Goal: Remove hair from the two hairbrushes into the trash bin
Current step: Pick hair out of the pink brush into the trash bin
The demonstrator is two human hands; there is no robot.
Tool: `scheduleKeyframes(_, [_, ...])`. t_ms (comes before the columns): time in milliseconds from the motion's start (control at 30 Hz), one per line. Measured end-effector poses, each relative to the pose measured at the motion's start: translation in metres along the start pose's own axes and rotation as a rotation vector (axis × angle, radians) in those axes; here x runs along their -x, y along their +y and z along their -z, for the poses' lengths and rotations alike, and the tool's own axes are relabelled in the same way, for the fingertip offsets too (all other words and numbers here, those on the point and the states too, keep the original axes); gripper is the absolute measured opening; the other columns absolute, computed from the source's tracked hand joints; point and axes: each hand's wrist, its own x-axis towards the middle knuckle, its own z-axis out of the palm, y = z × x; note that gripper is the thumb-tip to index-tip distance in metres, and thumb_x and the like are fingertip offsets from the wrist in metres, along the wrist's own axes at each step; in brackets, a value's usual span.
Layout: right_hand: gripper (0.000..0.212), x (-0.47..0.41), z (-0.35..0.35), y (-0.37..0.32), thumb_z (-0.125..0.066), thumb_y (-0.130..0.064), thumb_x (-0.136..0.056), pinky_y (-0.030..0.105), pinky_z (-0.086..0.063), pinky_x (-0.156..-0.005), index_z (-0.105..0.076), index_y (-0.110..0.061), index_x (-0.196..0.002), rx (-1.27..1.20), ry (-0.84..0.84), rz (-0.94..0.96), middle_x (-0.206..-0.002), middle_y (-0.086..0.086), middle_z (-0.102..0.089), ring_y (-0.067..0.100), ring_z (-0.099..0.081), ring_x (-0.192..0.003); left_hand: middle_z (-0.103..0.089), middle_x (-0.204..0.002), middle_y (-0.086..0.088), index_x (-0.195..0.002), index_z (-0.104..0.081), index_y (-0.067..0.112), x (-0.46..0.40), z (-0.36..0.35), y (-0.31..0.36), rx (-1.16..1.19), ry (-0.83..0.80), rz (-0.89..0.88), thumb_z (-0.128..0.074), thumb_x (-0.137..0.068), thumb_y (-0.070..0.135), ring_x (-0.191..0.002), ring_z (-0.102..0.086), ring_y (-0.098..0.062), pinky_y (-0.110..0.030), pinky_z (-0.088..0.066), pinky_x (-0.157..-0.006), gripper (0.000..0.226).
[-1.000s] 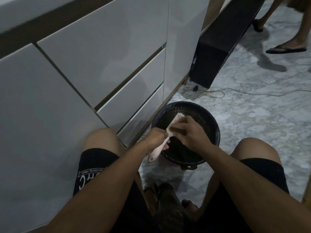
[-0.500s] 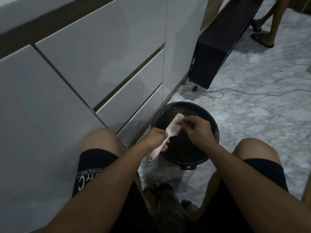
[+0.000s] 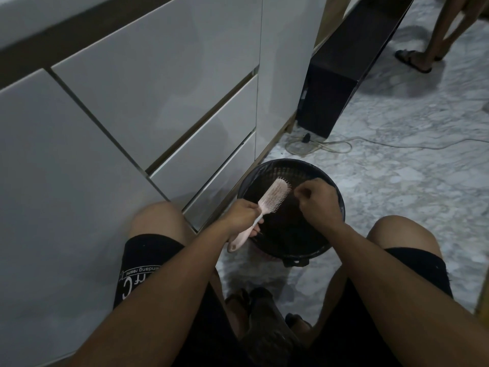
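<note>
I'm squatting by the white cabinet (image 3: 132, 102) w/ the black trash bin (image 3: 336, 189) on the marble floor (image 3: 397, 186) btwn my knees. My left hand (image 3: 242, 214) is wrapping round the handle of the pink hairbrush (image 3: 272, 197), fingers clamped tight on it; the handle end is poking out below my fist, and the bristle head is tilting up and right over the bin's mouth. My right hand (image 3: 318, 201) is hovering over the bin just right of the brush head, apart from the bristles, fingers curled in w/ thumb and forefinger tips pinched together. Whether there's hair btwn them I can't tell: too dark and too fine to see. The bin's inside is just blackness, so contents aren't readable. Only one brush is showing. Something dark is lying on the floor btwn my feet (image 3: 267, 329), too dim to ID. My forearms are covering much of the lower view. Far back, a cord (image 3: 370, 144) is trailing over the floor, and someone's legs w/ a sandal (image 3: 412, 60) are getting cut off by the top edge.
</note>
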Motion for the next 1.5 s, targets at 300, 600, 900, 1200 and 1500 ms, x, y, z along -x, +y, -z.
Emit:
scheduleKeyframes(300, [0.029,-0.003,0.012,-0.004,-0.063,-0.008,-0.086,0.022,-0.04,-0.086,-0.071,-0.01,-0.113,-0.174,-0.007,-0.256,-0.116,0.008,-0.07,0.021,-0.062,-0.108,-0.063,-0.08,-0.01,-0.119,-0.062,-0.004,-0.001,0.0,0.0,0.001,0.055,0.002,-0.047,-0.098,0.009,-0.055,-0.057,-0.018,-0.025,-0.05,-0.047,0.029])
scheduleKeyframes(600, [0.05,-0.004,0.004,0.002,-0.06,0.005,-0.076,0.025,-0.043,-0.089,-0.064,-0.011,-0.123,-0.085,-0.139,-0.22,-0.128,0.013,-0.059,0.028,-0.057,-0.117,-0.06,-0.078,-0.011,-0.115,-0.064,-0.005,-0.004,0.0,-0.002,0.031,0.106,-0.007,-0.049,-0.095,0.004,-0.052,-0.054,-0.018,-0.024,-0.048,-0.046,0.027])
scheduleKeyframes(900, [0.059,-0.002,0.002,-0.001,-0.068,-0.015,-0.082,0.038,-0.042,-0.104,-0.051,-0.013,-0.138,-0.092,-0.221,-0.208,-0.137,0.013,-0.054,0.03,-0.052,-0.125,-0.061,-0.078,-0.01,-0.113,-0.064,-0.001,-0.005,-0.001,-0.006,0.007,0.085,-0.016,-0.052,-0.095,0.005,-0.052,-0.054,-0.016,-0.028,-0.049,-0.051,0.023])
scheduleKeyframes(1200, [0.074,-0.003,-0.009,-0.004,-0.068,0.01,-0.075,0.021,-0.052,-0.07,-0.045,-0.015,-0.141,-0.273,-0.36,-0.274,-0.137,0.009,-0.055,0.025,-0.056,-0.117,-0.061,-0.078,-0.01,-0.113,-0.065,0.0,-0.007,0.002,-0.008,-0.007,0.128,-0.052,-0.051,-0.096,0.008,-0.054,-0.055,-0.017,-0.029,-0.049,-0.052,0.024])
scheduleKeyframes(1500, [0.049,-0.005,-0.017,-0.001,-0.071,-0.017,-0.086,0.037,-0.062,-0.058,-0.054,-0.015,-0.132,-0.176,-0.184,-0.244,-0.119,0.007,-0.065,0.022,-0.069,-0.083,-0.06,-0.072,-0.007,-0.094,-0.067,0.006,-0.007,-0.002,-0.009,-0.014,0.165,-0.065,-0.052,-0.095,0.009,-0.051,-0.053,-0.016,-0.025,-0.047,-0.047,0.016])
